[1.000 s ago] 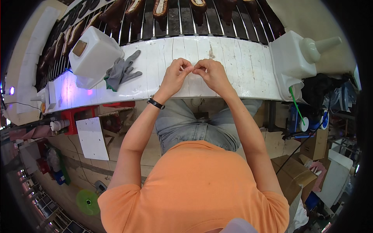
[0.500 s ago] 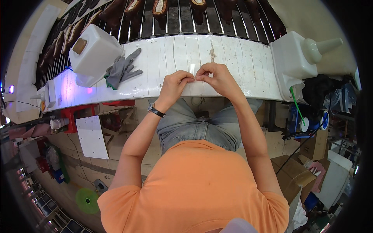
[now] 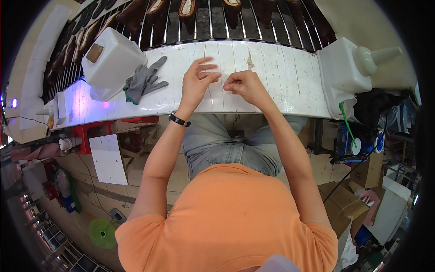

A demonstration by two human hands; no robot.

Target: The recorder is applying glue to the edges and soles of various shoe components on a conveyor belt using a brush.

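Observation:
Above the white worktop, my left hand has its fingers spread, the upper ones smeared by motion, and nothing shows in it. Just to its right, apart from it, my right hand is closed in a pinch, thumb against fingers. Whatever it holds, if anything, is too small to make out. Left of my left hand, a grey work glove with a green cuff lies on the worktop. It rests against a white plastic container that has a brownish patch.
Beyond the worktop, brown shoe uppers stand along a roller conveyor. At the right end is a white container with a spout. A blue crate and cardboard box are below right; a red stool is below left.
My hands have come apart. The left has moved up and slightly left, its fingers opening from a pinch; the right stays pinched, shifted slightly left and up.

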